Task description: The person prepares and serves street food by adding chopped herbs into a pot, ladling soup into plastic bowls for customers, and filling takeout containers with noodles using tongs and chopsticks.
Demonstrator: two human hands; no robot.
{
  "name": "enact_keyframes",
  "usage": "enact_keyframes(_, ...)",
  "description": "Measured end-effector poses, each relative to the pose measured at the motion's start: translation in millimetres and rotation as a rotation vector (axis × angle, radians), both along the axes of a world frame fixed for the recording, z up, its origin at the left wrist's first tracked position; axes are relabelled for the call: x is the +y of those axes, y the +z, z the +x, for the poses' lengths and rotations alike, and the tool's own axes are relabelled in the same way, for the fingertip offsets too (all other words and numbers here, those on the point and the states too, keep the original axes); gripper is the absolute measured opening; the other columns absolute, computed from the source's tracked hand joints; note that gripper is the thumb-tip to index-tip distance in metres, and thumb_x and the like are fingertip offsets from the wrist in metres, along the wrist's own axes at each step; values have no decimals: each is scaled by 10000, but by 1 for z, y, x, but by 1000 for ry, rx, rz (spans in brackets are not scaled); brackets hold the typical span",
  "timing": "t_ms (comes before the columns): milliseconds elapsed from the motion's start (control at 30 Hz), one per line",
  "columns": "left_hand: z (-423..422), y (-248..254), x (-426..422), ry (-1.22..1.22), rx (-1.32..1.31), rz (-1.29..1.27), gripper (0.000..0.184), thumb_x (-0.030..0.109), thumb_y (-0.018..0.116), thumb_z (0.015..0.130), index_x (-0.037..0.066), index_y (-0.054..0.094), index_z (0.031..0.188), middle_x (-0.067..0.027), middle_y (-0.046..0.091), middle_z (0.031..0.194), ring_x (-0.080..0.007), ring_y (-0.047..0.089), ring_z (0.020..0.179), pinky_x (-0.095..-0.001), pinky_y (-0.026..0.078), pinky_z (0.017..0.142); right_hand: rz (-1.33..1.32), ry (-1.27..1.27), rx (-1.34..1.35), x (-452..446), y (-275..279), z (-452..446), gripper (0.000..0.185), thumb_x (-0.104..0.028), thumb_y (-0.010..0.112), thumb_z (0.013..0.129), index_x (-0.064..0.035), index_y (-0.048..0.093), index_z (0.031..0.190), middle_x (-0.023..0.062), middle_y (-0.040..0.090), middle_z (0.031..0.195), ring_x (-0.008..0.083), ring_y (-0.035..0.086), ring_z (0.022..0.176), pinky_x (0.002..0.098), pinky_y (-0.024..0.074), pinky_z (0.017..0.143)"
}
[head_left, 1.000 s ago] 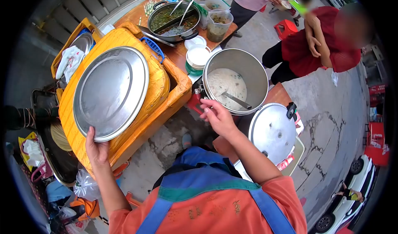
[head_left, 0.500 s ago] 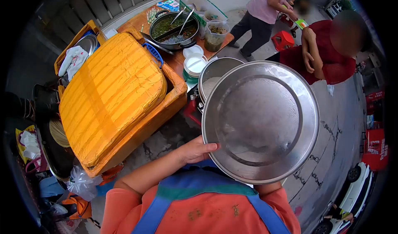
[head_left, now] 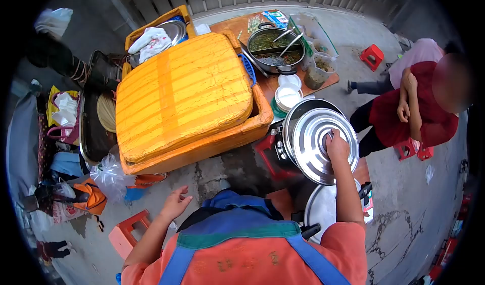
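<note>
My right hand (head_left: 337, 146) is closed around the knob of a shiny metal pot lid (head_left: 309, 153) with ringed ridges. Beneath it stands a steel pot (head_left: 314, 104), its far rim showing past the lid; whether the lid rests fully on it I cannot tell. My left hand (head_left: 176, 203) hangs free over the ground to the left, fingers apart and holding nothing. Near my right forearm is a wide, round metal pan or lid (head_left: 319, 212) with black handles, partly hidden by the arm.
A large yellow taped box (head_left: 184, 95) fills the left. Beyond the pot are white-lidded tubs (head_left: 289, 95) and a divided hot pot (head_left: 275, 47) with two utensils. A person in dark red (head_left: 404, 106) stands at the right. A red stool (head_left: 130, 234) is at lower left.
The lid has gone from being tilted up before me, with my left thumb on its rim, to lying over the pot under my right hand. My left hand has let go and moved left.
</note>
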State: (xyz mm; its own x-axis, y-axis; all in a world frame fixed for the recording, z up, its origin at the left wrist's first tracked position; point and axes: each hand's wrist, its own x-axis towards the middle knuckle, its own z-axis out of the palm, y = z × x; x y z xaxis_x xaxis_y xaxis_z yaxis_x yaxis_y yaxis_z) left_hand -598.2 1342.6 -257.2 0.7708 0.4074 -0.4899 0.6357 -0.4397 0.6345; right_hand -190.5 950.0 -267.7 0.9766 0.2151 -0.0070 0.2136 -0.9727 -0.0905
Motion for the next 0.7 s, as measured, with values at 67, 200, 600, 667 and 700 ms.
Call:
enact_keyframes(67,-41,5,14,106,30,71,527,277,627,811,45,460,1253,-156,582,1107,-230,617,851,-334,497,752,-6,30,-33,1,-10,4,316,-289,510,860,-88,489,1103,188,646,786,357,628,720,445,470,700)
enact_keyframes(200,-104,8,0,281,147,119,550,309,625,806,68,451,1269,-172,555,1139,-262,616,870,-349,491,778,-4,40,-50,7,-7,0,303,-288,492,871,-86,486,1096,206,638,808,389,615,733,470,467,674)
enact_keyframes(600,-222,-5,74,564,-86,309,511,304,633,803,80,484,1238,-166,522,1142,-272,576,950,-362,476,818,932,336,-499,218,67,-66,328,-175,433,938,34,504,1180,166,521,1143,261,505,1038,336,400,901)
enact_keyframes(667,-237,3,114,637,-209,281,470,282,631,807,71,507,1208,-154,525,1134,-256,569,965,-348,473,817,1084,561,-428,301,88,-118,324,-113,438,930,18,455,1226,116,492,1085,197,493,967,287,416,838)
enact_keyframes(700,-250,1,141,631,-223,294,470,282,631,807,71,507,1208,-154,525,1134,-256,569,965,-348,473,817,1124,696,-402,343,96,-149,321,-82,436,925,15,443,1231,91,478,1040,167,484,915,263,419,803)
